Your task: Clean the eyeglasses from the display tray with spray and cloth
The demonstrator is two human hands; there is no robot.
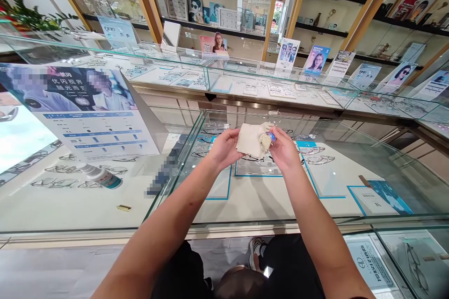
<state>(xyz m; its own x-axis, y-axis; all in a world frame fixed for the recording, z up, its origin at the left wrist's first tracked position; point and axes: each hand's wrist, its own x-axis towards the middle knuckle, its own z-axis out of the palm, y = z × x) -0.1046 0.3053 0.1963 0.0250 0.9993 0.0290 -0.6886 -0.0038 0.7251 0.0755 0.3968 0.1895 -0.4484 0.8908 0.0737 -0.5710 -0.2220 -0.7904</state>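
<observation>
In front of me, above the glass display case (280,210), my left hand (226,148) is closed on the left edge of a beige cleaning cloth (249,140) with a zigzag-cut border. My right hand (285,149) pinches a pair of glasses (265,141) at the cloth's right side. One round lens shows a blue reflection by the right fingertips. A faint second round outline stands just above it. The frame's arms are too small to make out, and part of the glasses is hidden by the fingers.
A spray bottle (105,177) leans left on the case top beside a large printed sign (101,135). Nearer lies a small gold-coloured piece (124,208). Several eyeglass frames (317,155) rest under the glass. Behind runs another glass counter (242,72) with display cards.
</observation>
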